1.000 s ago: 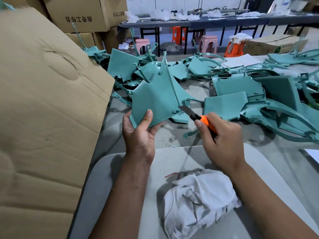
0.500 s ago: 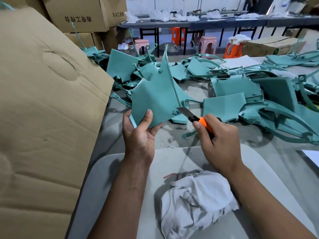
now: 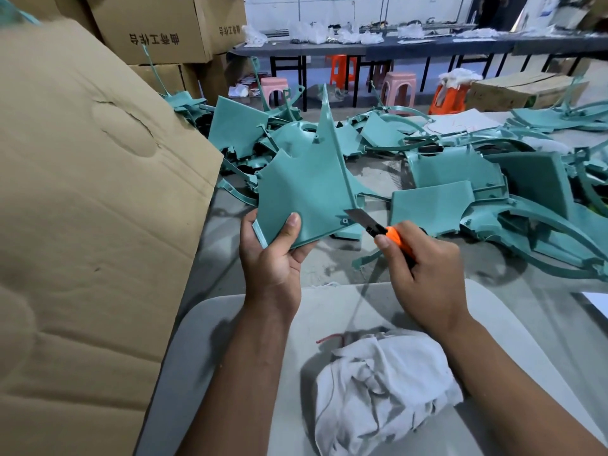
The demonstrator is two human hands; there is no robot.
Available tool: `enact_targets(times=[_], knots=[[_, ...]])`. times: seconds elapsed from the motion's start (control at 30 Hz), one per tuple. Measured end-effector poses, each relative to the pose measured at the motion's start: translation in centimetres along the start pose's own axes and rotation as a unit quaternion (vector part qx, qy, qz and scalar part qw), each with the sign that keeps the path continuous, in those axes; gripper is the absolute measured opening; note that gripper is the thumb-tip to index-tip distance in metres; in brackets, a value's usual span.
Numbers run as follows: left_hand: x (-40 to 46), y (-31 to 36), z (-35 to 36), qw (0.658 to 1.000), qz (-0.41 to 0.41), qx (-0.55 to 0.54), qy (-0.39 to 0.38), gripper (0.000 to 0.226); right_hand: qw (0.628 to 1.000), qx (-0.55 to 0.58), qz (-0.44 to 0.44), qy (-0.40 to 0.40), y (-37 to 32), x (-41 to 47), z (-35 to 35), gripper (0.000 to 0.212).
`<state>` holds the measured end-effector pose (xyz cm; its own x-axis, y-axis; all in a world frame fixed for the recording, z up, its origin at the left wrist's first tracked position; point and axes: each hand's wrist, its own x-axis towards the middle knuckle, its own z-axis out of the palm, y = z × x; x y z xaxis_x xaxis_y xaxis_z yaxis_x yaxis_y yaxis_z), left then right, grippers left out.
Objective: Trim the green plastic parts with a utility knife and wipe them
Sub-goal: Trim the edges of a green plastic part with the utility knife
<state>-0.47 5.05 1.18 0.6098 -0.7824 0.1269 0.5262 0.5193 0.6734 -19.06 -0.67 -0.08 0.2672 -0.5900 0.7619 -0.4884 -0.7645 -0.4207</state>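
Right, I have the green plastic part (image 3: 306, 192) held up off the surface (image 3: 329, 258), its lower corner pinched in my left hand (image 3: 271, 258) with the thumb laid flat on the near face and the other fingers behind it. My right hand (image 3: 424, 271) is wrapped round the orange handle of the utility knife (image 3: 375, 227), forefinger riding along the top, and the blade tip sits against the part's lower right edge, just beside a small screw boss.

The step in hand, as I judge it, is shaving flash from that edge. To do it well I would keep the blade at a shallow angle to the edge and draw it along in one light pass, so it skims the burr and does not bite into the panel. The stroke should run away from the left thumb, which lies well clear of the blade for now. The grip at the far corner gives the panel room to flex, so bracing nearer the cut may steady it. The long thin spike at the top looks fragile; I would avoid twisting the part.

The white rag (image 3: 385, 390) lies crumpled on the pale board (image 3: 230, 324) below my wrists, ready for wiping. More green parts (image 3: 460, 179) are heaped across the surface beyond, and a cardboard flap (image 3: 92, 192) stands at my left.
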Motion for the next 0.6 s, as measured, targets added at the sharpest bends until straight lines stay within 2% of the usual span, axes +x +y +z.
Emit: enact_targets(times=[0.13,0.23,0.3,0.37,0.47,0.6], knots=[[-0.1,0.5,-0.1,1.000,-0.009,-0.007,-0.019,0.034,0.997,-0.017,0.067,0.033,1.2,0.4,-0.5,0.041],[-0.4,0.6,-0.1,1.000,-0.012,0.004,-0.009,0.036,0.998,0.023,0.015,0.049,1.2,0.1,-1.1,0.038],[-0.4,0.6,-0.1,1.000,-0.018,0.007,0.000,0.036,0.998,0.045,-0.032,0.019,0.5,0.0,-0.8,0.032],[-0.3,0.7,-0.1,1.000,-0.030,0.007,-0.002,0.032,0.998,0.038,-0.037,-0.014,0.1,0.0,-0.4,0.031],[0.2,1.1,-0.5,0.998,-0.062,-0.004,-0.014,0.031,0.999,0.019,-0.029,-0.024,-0.2,-0.1,-0.4,0.033],[1.0,1.5,-1.1,0.992,-0.119,-0.016,-0.034,0.046,0.998,0.017,-0.034,-0.040,-0.8,-0.3,-0.5,0.035]])
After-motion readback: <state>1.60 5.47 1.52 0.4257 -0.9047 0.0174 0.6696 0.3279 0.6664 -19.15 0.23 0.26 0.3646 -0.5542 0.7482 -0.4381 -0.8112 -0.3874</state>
